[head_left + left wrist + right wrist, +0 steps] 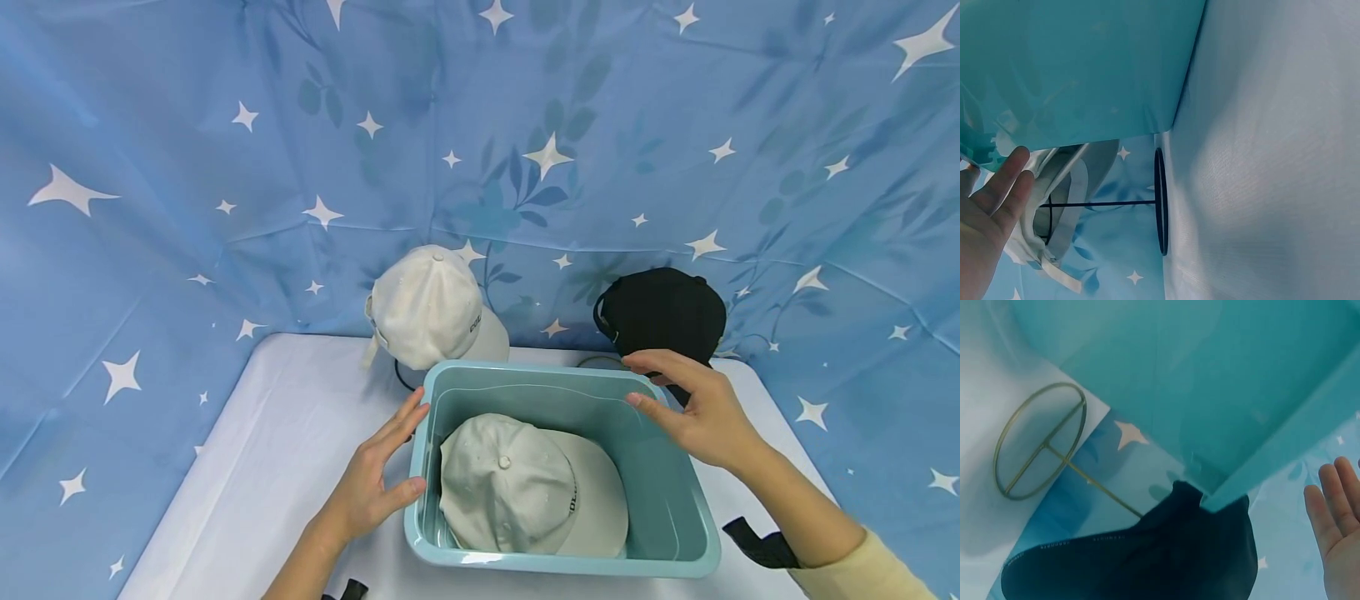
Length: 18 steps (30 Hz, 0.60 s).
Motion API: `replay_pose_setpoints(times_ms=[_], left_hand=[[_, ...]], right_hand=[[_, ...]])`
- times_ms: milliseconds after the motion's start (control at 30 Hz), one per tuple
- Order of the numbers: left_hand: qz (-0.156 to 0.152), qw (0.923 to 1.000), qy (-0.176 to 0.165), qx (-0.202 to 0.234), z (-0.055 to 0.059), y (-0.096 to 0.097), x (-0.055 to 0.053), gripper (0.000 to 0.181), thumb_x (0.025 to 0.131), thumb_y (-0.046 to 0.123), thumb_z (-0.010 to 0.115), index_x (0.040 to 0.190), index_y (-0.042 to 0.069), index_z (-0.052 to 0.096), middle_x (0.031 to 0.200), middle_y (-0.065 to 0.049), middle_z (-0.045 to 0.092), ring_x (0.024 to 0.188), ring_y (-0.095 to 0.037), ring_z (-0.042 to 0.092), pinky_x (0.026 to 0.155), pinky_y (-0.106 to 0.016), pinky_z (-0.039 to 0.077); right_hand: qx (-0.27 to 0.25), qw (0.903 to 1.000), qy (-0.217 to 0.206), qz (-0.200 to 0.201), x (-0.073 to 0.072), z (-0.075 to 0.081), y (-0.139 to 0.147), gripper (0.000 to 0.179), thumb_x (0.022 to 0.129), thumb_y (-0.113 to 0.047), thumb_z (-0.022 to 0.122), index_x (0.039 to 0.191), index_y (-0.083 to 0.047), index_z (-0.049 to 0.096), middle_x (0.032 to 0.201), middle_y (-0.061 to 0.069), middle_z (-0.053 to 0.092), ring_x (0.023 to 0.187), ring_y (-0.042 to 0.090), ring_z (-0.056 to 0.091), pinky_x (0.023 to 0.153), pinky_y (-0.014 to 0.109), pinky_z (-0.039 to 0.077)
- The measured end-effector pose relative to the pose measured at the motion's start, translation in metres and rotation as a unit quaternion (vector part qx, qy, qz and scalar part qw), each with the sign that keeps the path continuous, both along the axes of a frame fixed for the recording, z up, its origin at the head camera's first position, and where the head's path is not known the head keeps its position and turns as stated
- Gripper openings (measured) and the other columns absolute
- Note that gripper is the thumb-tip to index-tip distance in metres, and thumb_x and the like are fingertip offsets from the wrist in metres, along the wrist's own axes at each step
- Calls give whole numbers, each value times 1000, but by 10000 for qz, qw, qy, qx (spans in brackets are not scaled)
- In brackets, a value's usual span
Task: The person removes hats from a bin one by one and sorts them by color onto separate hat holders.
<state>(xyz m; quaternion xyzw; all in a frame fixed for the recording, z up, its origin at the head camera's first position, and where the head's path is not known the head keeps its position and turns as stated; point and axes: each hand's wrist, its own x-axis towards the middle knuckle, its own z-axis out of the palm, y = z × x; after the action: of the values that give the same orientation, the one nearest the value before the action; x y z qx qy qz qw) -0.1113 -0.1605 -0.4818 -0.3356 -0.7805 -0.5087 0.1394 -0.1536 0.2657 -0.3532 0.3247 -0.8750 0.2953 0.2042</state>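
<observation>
A light blue-green plastic bin (558,567) stands on the white-covered table. Inside it, a pale baseball cap (510,483) lies crown up, brim pointing right. My left hand (367,479) is at the bin's left rim, its fingertips right at the edge and thumb apart. Over the back right corner hovers my right hand (701,417), fingers loosely extended and holding nothing. In the right wrist view those fingers (1332,500) are spread beside the bin wall. Behind that hand, a black cap (663,312) is partly covered by it.
A white cap (423,308) sits on a black wire stand (1104,204) behind the bin's left corner. The black cap's gold-coloured stand (1096,484) has a round base on the table. A blue star-patterned cloth (405,167) hangs close behind the table.
</observation>
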Motion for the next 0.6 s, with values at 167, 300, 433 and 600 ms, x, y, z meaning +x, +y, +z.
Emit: replay_pose_setpoints(times_ms=[167, 300, 433, 600], left_hand=[[22, 10000, -23, -4, -1, 0, 0, 76, 92, 25, 67, 160, 4, 41, 170, -14, 30, 154, -29, 35, 100, -43, 54], [1, 10000, -13, 16, -1, 0, -1, 76, 91, 23, 66, 160, 3, 41, 170, -15, 30, 153, -29, 36, 100, -45, 55], [-23, 10000, -2, 29, -1, 0, -1, 75, 92, 24, 66, 160, 3, 41, 170, -15, 30, 153, -29, 36, 101, -42, 54], [-30, 10000, 4, 38, -1, 0, -1, 75, 92, 24, 66, 160, 3, 41, 170, -16, 30, 153, -29, 36, 101, -40, 54]], right_hand=[[9, 10000, -49, 75, 2, -5, -7, 55, 76, 4, 86, 128, -9, 72, 122, 3, 74, 104, 10, 68, 89, 12, 50], [64, 9997, -65, 224, 3, -9, -11, 56, 75, 2, 87, 128, -7, 72, 125, 2, 73, 108, 10, 67, 88, 15, 52], [150, 9992, -97, 347, 5, -12, -14, 59, 74, -1, 89, 131, -7, 71, 129, 2, 72, 116, 8, 65, 91, 17, 52], [475, 9984, -231, 203, 10, -15, -20, 66, 76, -11, 91, 137, -13, 68, 135, 1, 69, 125, 15, 64, 101, 21, 49]])
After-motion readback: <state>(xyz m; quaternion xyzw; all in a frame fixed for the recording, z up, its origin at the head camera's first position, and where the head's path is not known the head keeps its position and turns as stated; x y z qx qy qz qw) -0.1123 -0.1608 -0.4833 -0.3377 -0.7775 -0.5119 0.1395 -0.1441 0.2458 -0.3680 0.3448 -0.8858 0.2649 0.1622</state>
